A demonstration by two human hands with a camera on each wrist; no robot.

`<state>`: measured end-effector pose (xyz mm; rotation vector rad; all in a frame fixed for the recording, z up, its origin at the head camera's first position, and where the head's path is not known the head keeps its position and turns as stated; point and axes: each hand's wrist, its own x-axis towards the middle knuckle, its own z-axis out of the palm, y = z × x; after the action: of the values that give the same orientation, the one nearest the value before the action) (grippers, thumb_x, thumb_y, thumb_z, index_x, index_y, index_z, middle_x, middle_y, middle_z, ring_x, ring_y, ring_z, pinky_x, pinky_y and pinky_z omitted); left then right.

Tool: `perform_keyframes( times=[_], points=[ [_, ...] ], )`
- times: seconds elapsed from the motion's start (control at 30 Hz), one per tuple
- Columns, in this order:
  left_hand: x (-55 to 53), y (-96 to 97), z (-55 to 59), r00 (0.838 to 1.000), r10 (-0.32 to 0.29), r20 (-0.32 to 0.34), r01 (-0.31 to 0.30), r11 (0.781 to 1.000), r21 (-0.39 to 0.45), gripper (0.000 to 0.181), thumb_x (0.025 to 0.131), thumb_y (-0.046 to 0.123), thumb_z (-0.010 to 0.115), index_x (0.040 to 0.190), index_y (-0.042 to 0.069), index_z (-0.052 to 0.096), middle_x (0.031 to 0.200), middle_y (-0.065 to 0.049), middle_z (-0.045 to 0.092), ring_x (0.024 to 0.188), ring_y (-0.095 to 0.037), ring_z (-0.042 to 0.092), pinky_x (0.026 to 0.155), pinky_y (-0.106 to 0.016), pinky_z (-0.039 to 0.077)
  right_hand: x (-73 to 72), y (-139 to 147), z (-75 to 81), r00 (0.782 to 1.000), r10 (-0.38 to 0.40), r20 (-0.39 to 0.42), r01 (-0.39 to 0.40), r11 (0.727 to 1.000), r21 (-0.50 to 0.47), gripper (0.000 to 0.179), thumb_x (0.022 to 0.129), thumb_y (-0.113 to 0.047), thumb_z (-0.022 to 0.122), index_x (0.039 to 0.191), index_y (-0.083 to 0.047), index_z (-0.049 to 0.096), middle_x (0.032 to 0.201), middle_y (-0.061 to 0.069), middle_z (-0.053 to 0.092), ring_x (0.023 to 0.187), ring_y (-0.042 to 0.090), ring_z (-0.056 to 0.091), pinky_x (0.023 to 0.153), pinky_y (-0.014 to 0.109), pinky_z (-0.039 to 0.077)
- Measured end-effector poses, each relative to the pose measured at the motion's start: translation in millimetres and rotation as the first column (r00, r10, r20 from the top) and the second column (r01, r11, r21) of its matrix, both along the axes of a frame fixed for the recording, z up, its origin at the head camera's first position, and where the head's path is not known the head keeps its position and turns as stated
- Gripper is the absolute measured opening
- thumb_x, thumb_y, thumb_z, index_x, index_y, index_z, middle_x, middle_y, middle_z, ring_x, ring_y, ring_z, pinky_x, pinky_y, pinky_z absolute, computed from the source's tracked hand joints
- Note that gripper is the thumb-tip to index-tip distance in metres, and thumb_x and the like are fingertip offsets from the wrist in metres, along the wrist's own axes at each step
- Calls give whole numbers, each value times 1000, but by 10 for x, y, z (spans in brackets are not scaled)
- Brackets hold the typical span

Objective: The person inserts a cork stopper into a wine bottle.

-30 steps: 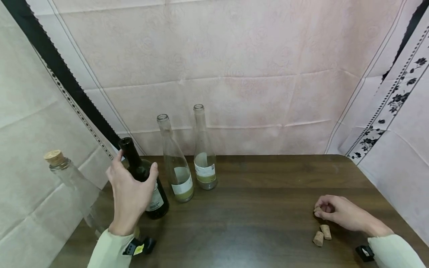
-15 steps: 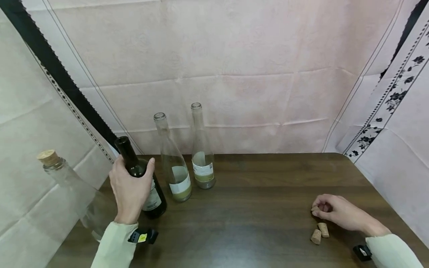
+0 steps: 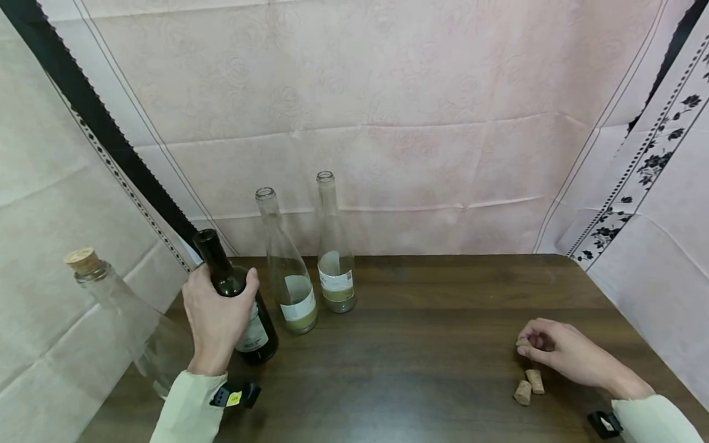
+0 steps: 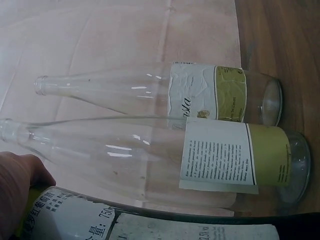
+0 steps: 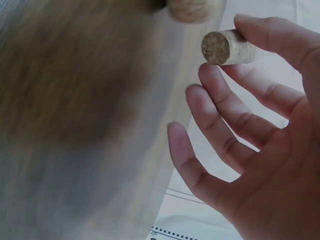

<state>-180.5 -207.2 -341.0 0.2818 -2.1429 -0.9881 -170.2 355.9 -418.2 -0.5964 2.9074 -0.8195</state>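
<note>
My left hand grips a dark green wine bottle around its shoulder, with the thumb on the right side. The bottle stands upright with no cork in its mouth; its white labels show low in the left wrist view. Over on the right, my right hand pinches a cork between thumb and fingertips, the other fingers loosely bent. Its fingers mostly hide that cork in the head view. Two loose corks lie on the table just in front of this hand.
Two uncorked clear bottles, one nearer and one farther, stand right of the dark bottle. A clear bottle with a cork in its mouth stands at far left. Cloth hangs behind the wooden table.
My left hand has slid lower on the dark bottle and its fingers have closed around the shoulder. The right hand has stayed nearly still beside the loose corks.
</note>
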Motion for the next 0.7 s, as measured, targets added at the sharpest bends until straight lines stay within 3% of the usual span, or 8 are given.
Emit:
perform_keyframes(
  times=[0.13, 0.4, 0.7],
  points=[
    [56, 29, 0, 1000, -18, 2, 18, 1000, 0, 51, 89, 41, 71, 114, -2, 61, 117, -22, 59, 112, -40, 48, 99, -56, 33, 39, -55, 62, 995, -36, -88, 35, 999, -12, 10, 94, -29, 73, 99, -23, 66, 87, -12, 61, 77, -5, 55, 65, 23, 47],
    [196, 93, 6, 999, -46, -5, 46, 999, -15, 43, 88, 38, 74, 106, 0, 62, 109, -20, 60, 111, -39, 51, 92, -53, 36, 94, -149, 186, 978, -55, -203, 50, 998, -31, 11, 94, -24, 74, 102, -24, 68, 93, -17, 63, 85, -6, 59, 73, 27, 54],
    [337, 221, 8, 996, -81, -28, 80, 997, -19, 41, 87, 34, 76, 114, 4, 66, 119, -17, 59, 116, -37, 50, 92, -52, 36, 135, -328, 305, 918, -47, -394, 23, 998, -66, 23, 91, -15, 77, 102, -32, 66, 99, -20, 64, 89, -5, 59, 82, 14, 49]
  ],
)
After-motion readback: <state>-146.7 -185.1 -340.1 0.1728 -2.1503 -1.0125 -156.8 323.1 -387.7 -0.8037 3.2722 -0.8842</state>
